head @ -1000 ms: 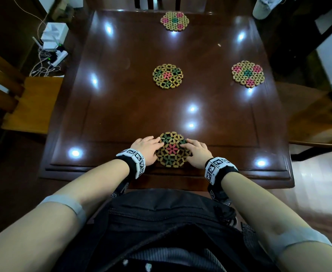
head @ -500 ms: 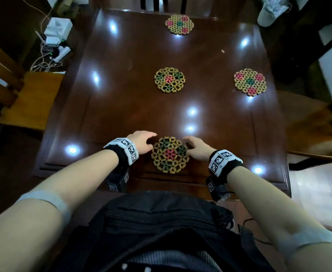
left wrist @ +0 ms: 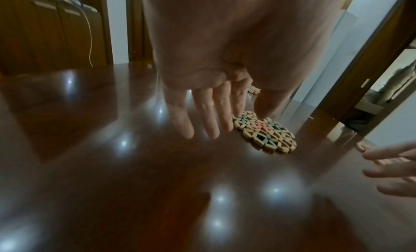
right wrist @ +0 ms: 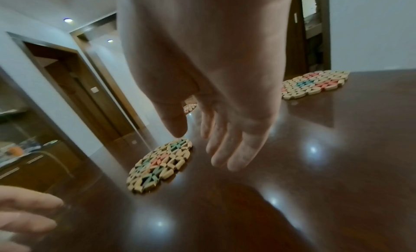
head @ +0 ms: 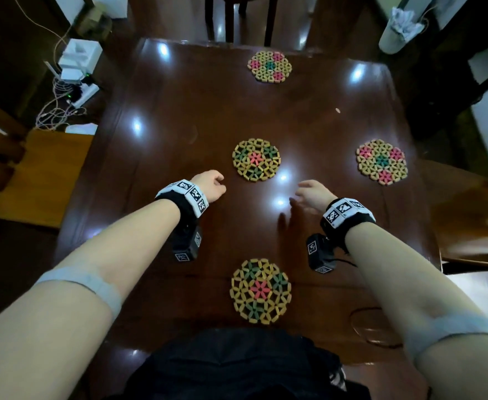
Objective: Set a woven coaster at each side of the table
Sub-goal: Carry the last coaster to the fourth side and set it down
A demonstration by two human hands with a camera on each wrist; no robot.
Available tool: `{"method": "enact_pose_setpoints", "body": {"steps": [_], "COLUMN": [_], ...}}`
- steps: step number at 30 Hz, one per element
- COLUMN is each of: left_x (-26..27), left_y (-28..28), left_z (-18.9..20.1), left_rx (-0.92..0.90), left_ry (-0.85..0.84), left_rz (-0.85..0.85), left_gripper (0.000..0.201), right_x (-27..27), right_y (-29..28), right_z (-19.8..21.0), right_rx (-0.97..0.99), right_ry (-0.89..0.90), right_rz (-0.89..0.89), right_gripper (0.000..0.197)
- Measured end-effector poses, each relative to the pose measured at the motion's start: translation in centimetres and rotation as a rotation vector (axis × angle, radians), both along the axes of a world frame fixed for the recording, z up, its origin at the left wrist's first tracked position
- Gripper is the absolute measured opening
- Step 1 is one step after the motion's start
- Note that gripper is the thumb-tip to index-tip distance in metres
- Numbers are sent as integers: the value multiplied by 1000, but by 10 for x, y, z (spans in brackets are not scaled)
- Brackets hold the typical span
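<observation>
Several round woven coasters lie on the dark wooden table. One coaster sits at the near edge in front of me. Another coaster lies in the table's middle. A third coaster is at the right side, and a further coaster at the far edge. My left hand hovers just left of the middle coaster, fingers relaxed, holding nothing. My right hand hovers to its right, fingers straight and empty.
Wooden chairs stand at the left, right and far sides. White devices with tangled cables lie on the floor at the far left. A white bin stands at the far right. A black bag hangs against my body.
Both hands have let go of the near coaster, which stays at the near edge. They have moved forward over the table to either side of the middle coaster.
</observation>
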State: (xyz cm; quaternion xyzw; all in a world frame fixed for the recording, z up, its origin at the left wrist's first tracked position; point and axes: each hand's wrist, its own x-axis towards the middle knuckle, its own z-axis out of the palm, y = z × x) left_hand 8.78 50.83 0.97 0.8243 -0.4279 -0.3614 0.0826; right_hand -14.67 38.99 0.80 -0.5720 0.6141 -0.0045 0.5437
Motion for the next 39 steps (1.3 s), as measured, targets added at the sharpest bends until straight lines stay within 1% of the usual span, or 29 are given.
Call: {"method": "enact_pose_setpoints", "body": {"steps": [1, 3, 4, 6, 9, 13, 15, 17, 19, 21, 23, 24, 25, 27, 29, 33, 35, 37, 39], "left_x": [4, 10, 11, 14, 18, 25, 27, 27, 24, 23, 23, 22, 21, 16, 12, 1, -5, -13, -19], "left_y": [-13, -37, -48, -66, -88, -108, -111, -109, -102, -94, -85, -80, -76, -67, -57, -32, -16, 3, 24], "left_z": [-2, -8, -11, -17, -27, -39, -43, -48, -51, -50, -47, -44, -40, -30, -19, 4, 13, 21, 25], "left_rx": [-6, -11, -10, 4, 2, -93, -99, -81, -70, -56, -66, -78, -87, -105, -138, -193, -241, -280, -281], "left_ry": [16, 36, 42, 58, 105, 233, 305, 336, 306, 245, 221, 217, 210, 187, 172, 160, 160, 146, 134], "left_rz": [22, 47, 53, 64, 99, 229, 309, 331, 292, 255, 238, 223, 206, 177, 155, 162, 161, 155, 168], "left_gripper": [47, 53, 56, 61, 67, 64, 62, 57, 45, 46, 48, 48, 47, 44, 42, 46, 44, 44, 43], "right_x": [10, 27, 34, 47, 68, 93, 102, 105, 105, 102, 96, 94, 90, 84, 78, 60, 51, 43, 34], "right_y": [-8, -23, -28, -33, -42, -55, -57, -56, -49, -40, -31, -27, -22, -12, -2, 22, 34, 46, 62], "right_z": [0, -6, -9, -15, -23, -27, -28, -32, -34, -33, -30, -28, -27, -22, -11, 20, 32, 40, 43], "right_rx": [2, -60, -102, -126, -81, -60, -32, 10, 40, 33, 16, 14, 8, 6, -2, 52, 48, 44, 56], "right_ry": [-13, 16, 45, 77, 21, -7, 11, 14, 1, -8, -42, -57, -59, -67, -96, -217, -236, -257, -293], "right_rz": [-47, -57, -63, -100, -152, -255, -265, -242, -196, -166, -187, -198, -203, -203, -195, -225, -207, -179, -156], "right_gripper": [38, 39, 43, 54, 60, 51, 44, 33, 22, 13, 11, 7, 7, 17, 19, 18, 18, 15, 13]}}
